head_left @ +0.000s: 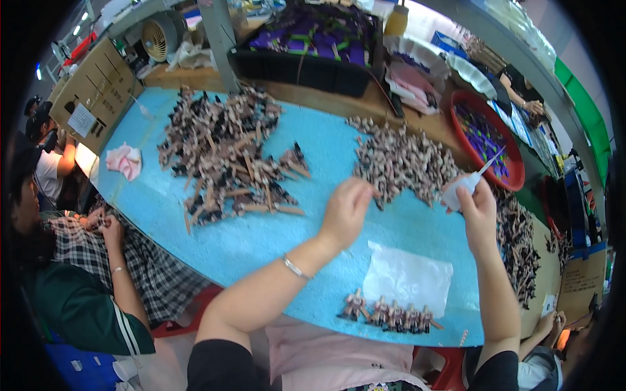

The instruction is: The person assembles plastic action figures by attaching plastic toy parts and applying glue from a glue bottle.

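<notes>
My right hand (479, 205) is wrapped round a white squeeze bottle (462, 190) whose long thin nozzle points up and to the right. My left hand (347, 212) is at the left edge of a pile of small beige-and-brown figure parts (404, 159), its fingers pinched together; what is between the fingertips is too small to tell. On the left lies a bigger heap of brown and black figure pieces (222, 150) with flat tan sticks among them. Close to my body several small figures (401, 317) stand in a row beside a clear plastic sheet (411, 277).
The blue tabletop (254, 251) bears a crumpled pink cloth (124, 161) at far left. Behind it stand a black bin (300, 75) of purple-and-green pieces and a red basin (515, 166). A cardboard panel (98, 91) edges the left side. People sit left and right.
</notes>
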